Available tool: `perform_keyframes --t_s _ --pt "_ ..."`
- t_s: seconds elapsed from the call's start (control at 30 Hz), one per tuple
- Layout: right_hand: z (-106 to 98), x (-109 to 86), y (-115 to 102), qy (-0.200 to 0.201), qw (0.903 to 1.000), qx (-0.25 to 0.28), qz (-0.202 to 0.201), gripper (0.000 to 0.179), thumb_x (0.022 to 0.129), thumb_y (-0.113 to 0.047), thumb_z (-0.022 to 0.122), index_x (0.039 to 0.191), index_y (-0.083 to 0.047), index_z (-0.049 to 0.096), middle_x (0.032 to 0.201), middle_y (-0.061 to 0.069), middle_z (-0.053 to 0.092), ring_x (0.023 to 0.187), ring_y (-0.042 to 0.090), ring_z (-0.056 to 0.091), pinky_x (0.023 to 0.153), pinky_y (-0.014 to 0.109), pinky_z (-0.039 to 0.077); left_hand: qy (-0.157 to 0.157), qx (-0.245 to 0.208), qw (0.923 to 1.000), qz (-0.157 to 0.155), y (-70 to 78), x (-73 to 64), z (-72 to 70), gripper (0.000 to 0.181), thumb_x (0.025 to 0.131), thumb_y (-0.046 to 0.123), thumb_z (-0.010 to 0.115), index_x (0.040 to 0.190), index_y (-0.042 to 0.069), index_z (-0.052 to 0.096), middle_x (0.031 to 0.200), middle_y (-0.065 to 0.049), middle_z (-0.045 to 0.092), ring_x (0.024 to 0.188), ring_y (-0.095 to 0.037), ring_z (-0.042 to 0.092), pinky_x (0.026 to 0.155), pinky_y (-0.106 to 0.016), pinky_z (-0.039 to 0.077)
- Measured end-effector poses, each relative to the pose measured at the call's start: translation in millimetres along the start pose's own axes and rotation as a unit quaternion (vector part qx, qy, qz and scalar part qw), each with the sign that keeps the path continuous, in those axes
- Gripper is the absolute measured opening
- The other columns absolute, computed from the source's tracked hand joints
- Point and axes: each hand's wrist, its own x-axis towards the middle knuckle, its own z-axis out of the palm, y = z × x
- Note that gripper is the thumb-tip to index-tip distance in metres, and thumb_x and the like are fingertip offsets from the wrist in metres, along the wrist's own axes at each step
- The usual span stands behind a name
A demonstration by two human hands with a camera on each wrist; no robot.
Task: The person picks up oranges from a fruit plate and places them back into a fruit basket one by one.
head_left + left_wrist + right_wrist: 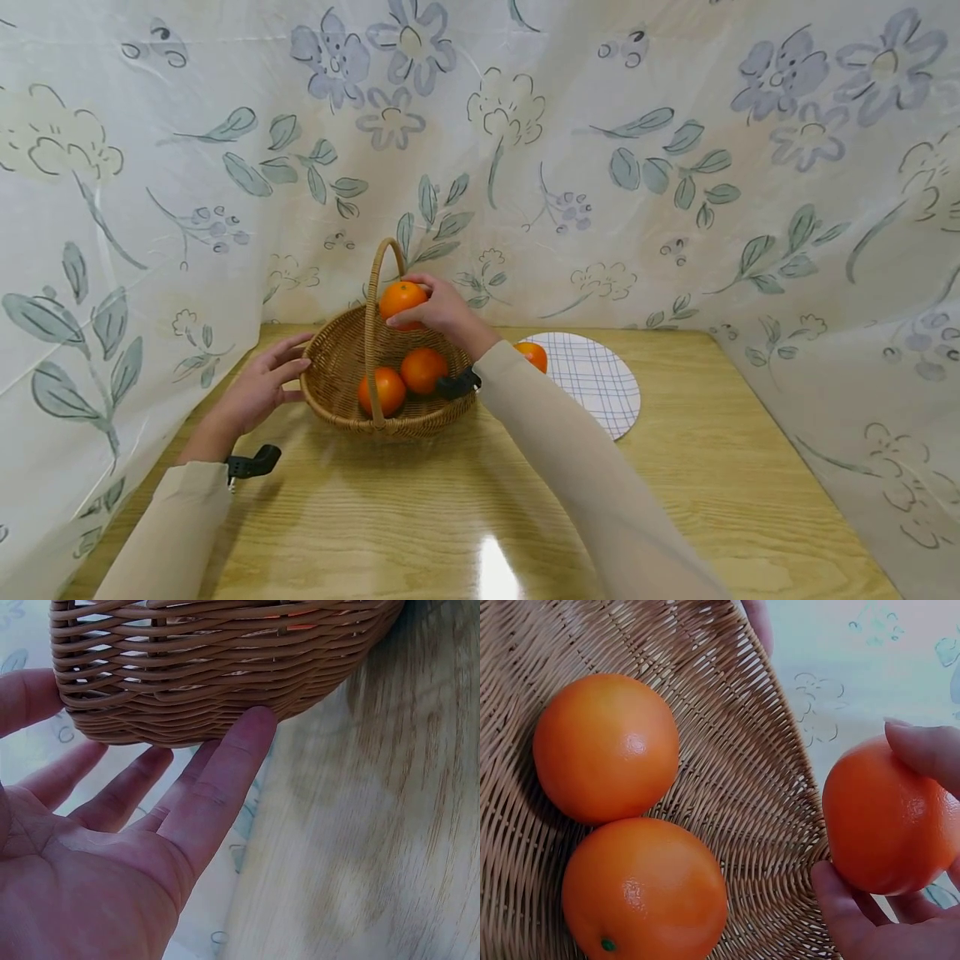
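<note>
My right hand [444, 311] holds an orange [402, 302] above the far part of a wicker basket [330, 400], just right of its tall arched handle [371, 333]. In the right wrist view, thumb and fingers grip that orange [885, 817] beside the basket rim. Two more oranges, one [606, 748] touching the other [645, 892], lie inside the basket. On the basket's left side my left hand [258, 387] touches the woven wall with extended fingers. The left wrist view shows the fingertips [255, 731] against the wicker [217, 675].
Right of the basket lies a round white placemat [592, 379] with blue checks. An orange [532, 356] on its left side is partly hidden by my right sleeve. The wooden table [375, 517] is bordered by a flower-patterned cloth [525, 167] at the back and sides.
</note>
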Motion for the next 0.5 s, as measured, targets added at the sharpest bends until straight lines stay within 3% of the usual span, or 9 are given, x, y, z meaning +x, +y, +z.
perform_keyframes --t_s 0.3,0.5 --pt "11 13.5 8 -0.007 0.9981 -0.058 0.017 0.082 0.073 -0.008 0.093 0.146 -0.014 0.055 0.137 0.016 0.061 0.110 0.026 0.062 0.096 0.037 0.054 0.004 0.004 1.0000 -0.001 -0.9 0.7 0.3 0.063 0.110 0.028 0.049 0.164 0.012 0.021 0.158 -0.029 0.027 0.117 -0.006 0.060 0.086 -0.033 0.061" --pt "16 14.1 11 -0.033 0.9951 -0.091 0.023 0.079 0.075 -0.007 0.091 0.145 -0.011 0.055 0.135 0.015 0.061 0.106 0.024 0.063 0.092 0.032 0.056 0.002 0.006 1.0000 0.002 0.3 0.3 1.9 0.063 0.110 0.029 0.048 0.164 0.011 0.020 0.158 -0.030 0.027 0.118 -0.007 0.059 0.087 -0.033 0.061"
